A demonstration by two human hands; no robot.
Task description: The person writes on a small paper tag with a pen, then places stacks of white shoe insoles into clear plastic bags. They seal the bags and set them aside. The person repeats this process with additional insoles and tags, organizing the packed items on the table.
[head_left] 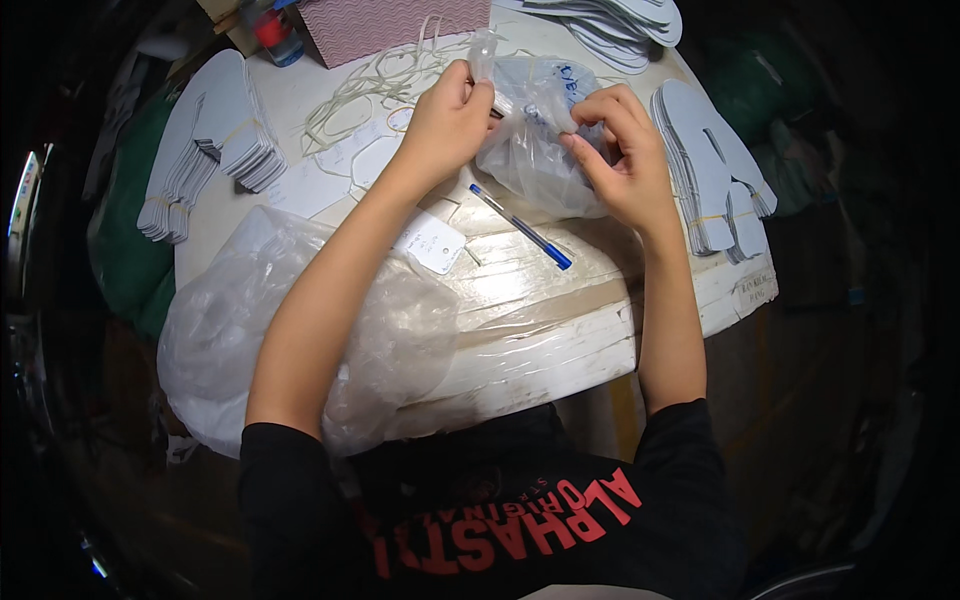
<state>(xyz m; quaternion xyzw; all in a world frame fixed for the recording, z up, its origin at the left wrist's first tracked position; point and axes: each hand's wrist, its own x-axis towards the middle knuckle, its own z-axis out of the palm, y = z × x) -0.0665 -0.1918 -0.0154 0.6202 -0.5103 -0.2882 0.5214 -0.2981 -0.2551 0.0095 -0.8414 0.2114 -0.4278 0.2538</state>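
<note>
A clear plastic bag (pixel 535 175) with blue handwriting on it lies at the far middle of the table. My left hand (pixel 447 118) is closed round the gathered plastic at its left side, and a small dark thing shows at the fingertips, too little of it to name. On the right side of the bag, my right hand (pixel 622 150) pinches a fold of the plastic between thumb and fingers. A blue-capped pen (pixel 520 227) lies just nearer than the bag. Beside my left forearm is a white tag (pixel 430 243) with a hole.
A large crumpled plastic bag (pixel 225 325) spreads beneath my left forearm. Banded stacks of pale sole-shaped pieces stand left (pixel 250 145) and right (pixel 695 150), with more pieces (pixel 620 30) at the back. Loose string (pixel 345 105), a pink box (pixel 390 25) and a bottle (pixel 277 38) are far left.
</note>
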